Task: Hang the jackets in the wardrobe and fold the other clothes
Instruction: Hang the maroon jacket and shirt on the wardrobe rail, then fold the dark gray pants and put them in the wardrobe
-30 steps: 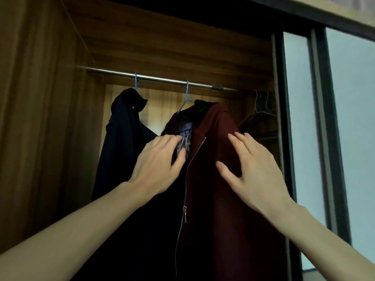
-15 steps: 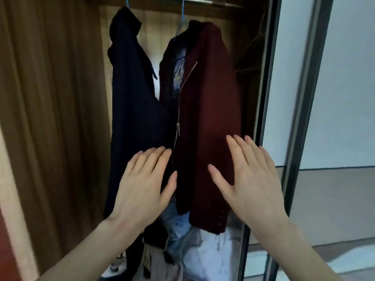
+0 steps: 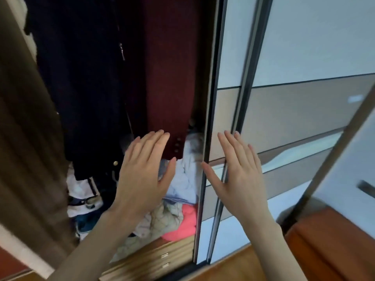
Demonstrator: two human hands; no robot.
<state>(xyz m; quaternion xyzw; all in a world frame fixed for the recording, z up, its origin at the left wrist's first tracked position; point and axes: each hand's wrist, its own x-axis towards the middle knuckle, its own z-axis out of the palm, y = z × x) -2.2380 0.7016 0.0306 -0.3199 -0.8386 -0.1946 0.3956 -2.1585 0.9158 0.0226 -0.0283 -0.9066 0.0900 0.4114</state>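
Note:
A dark red jacket [image 3: 168, 78] hangs in the open wardrobe beside a dark navy jacket [image 3: 81, 78] on its left. My left hand [image 3: 145, 171] is flat with straight fingers in front of the red jacket's lower hem. My right hand [image 3: 239, 173] is also flat and holds nothing, raised in front of the sliding door frame [image 3: 211, 98]. A heap of loose clothes [image 3: 182, 183] in white, light blue, beige and pink lies on the wardrobe's lower shelf under the jackets.
The wardrobe's wooden left wall [image 3: 24, 138] stands close on the left. Small drawers [image 3: 158, 258] sit below the clothes heap. Sliding door panels [image 3: 304, 78] fill the right side, and an orange-brown surface [image 3: 328, 246] lies at the lower right.
The view has tilted down from the rail to the bottom of the wardrobe. Both hands have dropped from the red jacket's chest to below its hem, and the right hand has shifted right onto the door frame area.

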